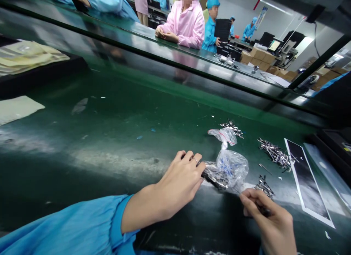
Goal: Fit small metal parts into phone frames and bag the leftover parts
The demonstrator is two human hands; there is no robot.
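Observation:
A clear plastic bag (232, 169) with blue marks lies on the green worktop, its top twisted into a knot. Dark and shiny metal pieces (218, 178) show through its left part. My left hand (179, 180) has its fingers curled over that left end; a ring is on one finger. At the bag's lower right edge, the thumb and forefinger of my right hand (270, 214) are pinched together on the plastic. Something dark shows under the curled fingers of this hand, too hidden to name. Just beyond it lies a small pile of metal pieces (264, 187).
Two more piles of thin metal pieces (275, 152) lie behind the bag. A dark sheet with a white border (308, 182) rests at the right. At the left are a black tray (55, 72) with papers and a pale sheet (19, 109). People work beyond the rail.

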